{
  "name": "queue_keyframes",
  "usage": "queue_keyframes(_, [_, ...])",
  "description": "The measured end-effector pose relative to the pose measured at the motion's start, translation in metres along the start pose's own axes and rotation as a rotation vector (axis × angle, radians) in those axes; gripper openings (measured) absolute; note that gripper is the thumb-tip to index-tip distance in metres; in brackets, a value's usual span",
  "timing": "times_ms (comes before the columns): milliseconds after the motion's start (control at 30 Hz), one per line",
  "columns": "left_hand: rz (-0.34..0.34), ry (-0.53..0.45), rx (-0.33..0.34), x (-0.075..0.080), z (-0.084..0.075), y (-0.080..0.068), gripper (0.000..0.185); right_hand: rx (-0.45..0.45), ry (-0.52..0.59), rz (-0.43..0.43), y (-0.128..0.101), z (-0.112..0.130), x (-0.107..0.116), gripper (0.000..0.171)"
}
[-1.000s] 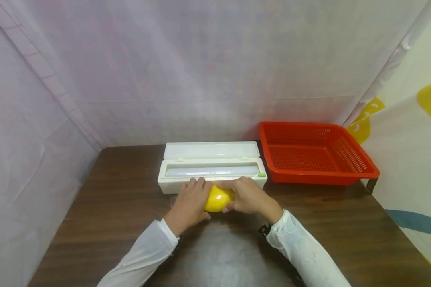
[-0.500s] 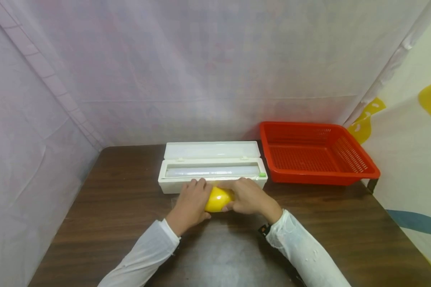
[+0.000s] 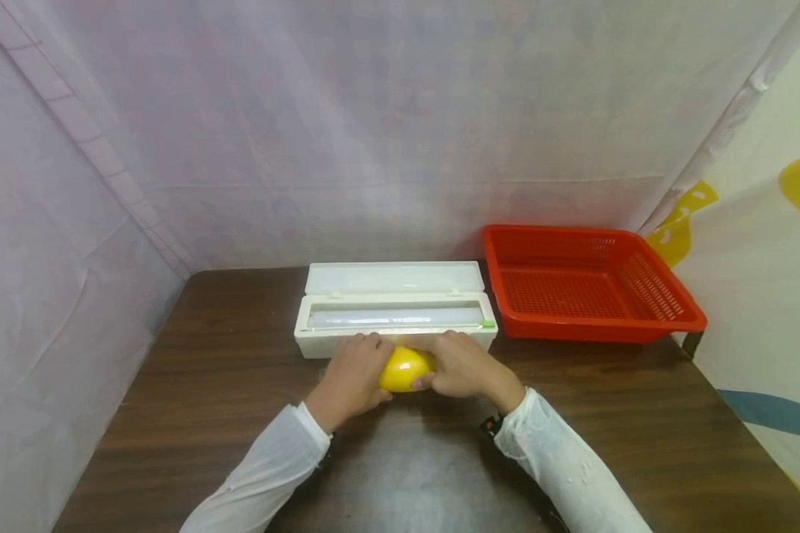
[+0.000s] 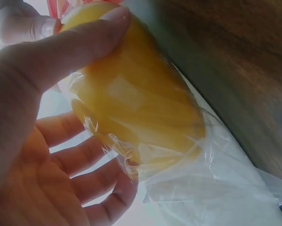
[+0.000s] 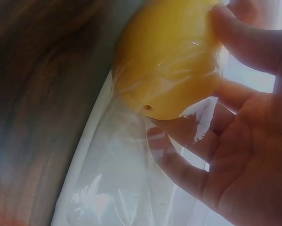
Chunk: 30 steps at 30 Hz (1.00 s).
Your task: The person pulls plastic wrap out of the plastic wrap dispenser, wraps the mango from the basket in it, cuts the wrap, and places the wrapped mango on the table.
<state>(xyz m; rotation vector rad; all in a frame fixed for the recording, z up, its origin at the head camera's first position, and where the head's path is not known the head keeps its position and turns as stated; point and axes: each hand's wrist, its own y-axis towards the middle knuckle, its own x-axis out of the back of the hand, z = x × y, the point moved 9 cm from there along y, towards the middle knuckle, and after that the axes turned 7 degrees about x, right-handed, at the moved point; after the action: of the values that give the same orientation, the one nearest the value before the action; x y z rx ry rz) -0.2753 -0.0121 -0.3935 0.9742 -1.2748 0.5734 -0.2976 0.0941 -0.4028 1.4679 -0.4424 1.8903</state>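
Observation:
Between both hands is a smooth, oval yellow fruit (image 3: 403,370), its kind not plain, wrapped in clear cling film (image 4: 178,186). My left hand (image 3: 353,374) grips its left end, thumb across the near side and fingers behind. From the right, my right hand (image 3: 463,366) holds the other end, its thumb pressed against the skin. In the right wrist view a small dark spot marks the fruit's tip, and loose film (image 5: 119,174) spreads past it. Just behind stands a white cling film dispenser (image 3: 320,346), lid raised, with a film roll (image 3: 393,318) inside.
A red perforated plastic basket (image 3: 593,329) stands at the back right of the brown wooden table (image 3: 227,326), beside the dispenser. A green slider (image 3: 488,324) sits at the dispenser's right end. Pale cloth (image 3: 373,133) hangs behind the table.
Both hands stay around the fruit in nearly the same place, with only slight finger shifts. The dispenser and basket stand as before.

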Motion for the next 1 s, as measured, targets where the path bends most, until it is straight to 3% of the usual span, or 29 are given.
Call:
queue_keyframes(267, [0.001,-0.014,-0.019,0.002,0.004,0.000,0.068,-0.011,0.052,-0.015,0.000,0.000,0.001,0.062])
queue_keyframes(533, [0.078,-0.059,-0.022,0.002,0.005,0.002,0.066,-0.066,0.087,-0.035,-0.002,0.002,0.008,0.062])
queue_keyframes(733, [0.121,-0.126,0.004,0.001,0.008,0.005,0.056,-0.005,-0.040,-0.094,-0.005,0.017,0.017,0.058])
queue_keyframes(1000, [0.173,-0.239,0.029,-0.002,0.013,0.008,0.071,0.104,-0.241,-0.176,-0.004,0.036,0.016,0.067])
